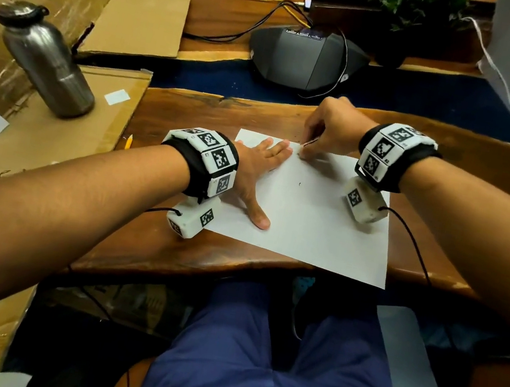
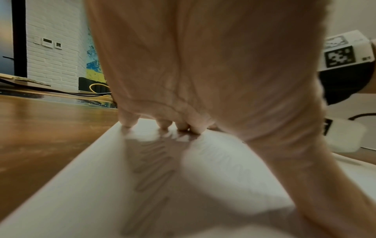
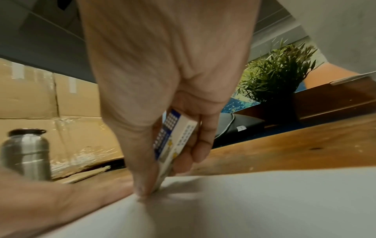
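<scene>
2 hands are engaged. The eraser is pinched in the curled grip of the right hand, its tip pressed on the paper near the far edge. The left hand is laid flat on the paper's left side, holding nothing. Short, light strokes away from it are advised, lest the paper crease.

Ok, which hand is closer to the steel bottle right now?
Left. The left hand lies flat on the paper, to the right of the steel bottle; the right hand, gripping the eraser, is farther right still.
</scene>
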Demonstrator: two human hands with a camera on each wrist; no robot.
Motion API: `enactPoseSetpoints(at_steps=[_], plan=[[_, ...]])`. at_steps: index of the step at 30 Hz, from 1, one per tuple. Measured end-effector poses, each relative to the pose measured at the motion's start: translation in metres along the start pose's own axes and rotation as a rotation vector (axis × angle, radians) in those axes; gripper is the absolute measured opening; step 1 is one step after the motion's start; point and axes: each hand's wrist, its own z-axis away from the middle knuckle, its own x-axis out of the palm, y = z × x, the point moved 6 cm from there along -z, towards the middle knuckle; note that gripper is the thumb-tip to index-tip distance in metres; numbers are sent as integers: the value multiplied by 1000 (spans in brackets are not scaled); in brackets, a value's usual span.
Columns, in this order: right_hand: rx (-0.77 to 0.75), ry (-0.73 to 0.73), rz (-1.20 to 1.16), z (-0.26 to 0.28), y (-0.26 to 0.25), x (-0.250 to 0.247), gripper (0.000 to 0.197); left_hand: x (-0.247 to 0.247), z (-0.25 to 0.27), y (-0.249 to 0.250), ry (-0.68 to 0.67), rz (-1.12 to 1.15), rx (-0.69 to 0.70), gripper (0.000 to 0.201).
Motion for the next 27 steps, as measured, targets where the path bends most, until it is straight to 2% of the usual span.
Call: enactPoseSetpoints(at_steps=[2,6,7,8,11,13,15,17,19,21,27], plan=[[-3,-28,-28,6,0,4,16,0,0,0,-3,6,1,151],[-19,-292,-47,20,-6,15,15,0,-1,-2,-6,7,-2,151],[-17,-315,-42,19,-5,15,15,0,-1,-1,-7,2,-2,152],[-11,-294,-40,15,-3,13,16,0,-1,-1,-7,-1,-2,152],[30,-86,-50,2,5,3,18,-1,0,0,-7,-7,-1,150],[14,-28,-45,2,4,3,18,-1,1,1,1,-3,-1,150],[-24,-119,-46,10,-3,11,17,0,1,-1,6,11,2,150],[-47,-297,-63,20,-13,19,17,1,1,-3,12,16,4,149],[-55,-372,-62,22,-17,20,17,1,0,-2,22,4,7,148],[-40,-316,-52,11,-16,17,18,2,0,-3,36,0,-1,147],[28,32,4,-11,-4,8,18,3,-2,-8,45,32,-19,158]])
